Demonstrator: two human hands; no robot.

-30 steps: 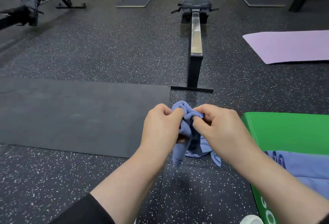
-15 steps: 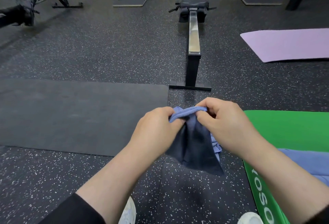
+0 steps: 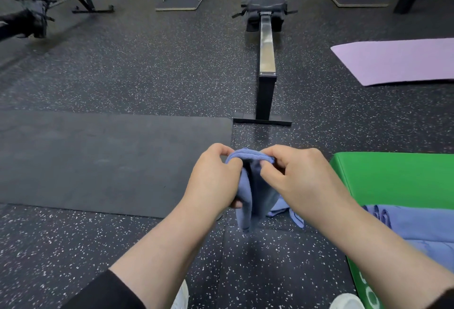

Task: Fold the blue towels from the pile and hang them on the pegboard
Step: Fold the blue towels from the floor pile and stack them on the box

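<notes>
A small blue towel hangs bunched in the air between both hands, above the speckled floor. My left hand grips its left side with curled fingers. My right hand pinches its upper edge from the right. The towel's folded top edge arches between the two hands, and its lower part droops. More blue towels lie in a pile on a green box at the lower right. No pegboard is in view.
A rowing machine stretches away straight ahead. A black mat lies on the floor to the left, a purple mat at the far right. Stands and other gym equipment line the back wall. White shoes show at the bottom.
The hands have drawn closer together and the towel has gone from a spread dark flap to a narrower bunched fold hanging between them.
</notes>
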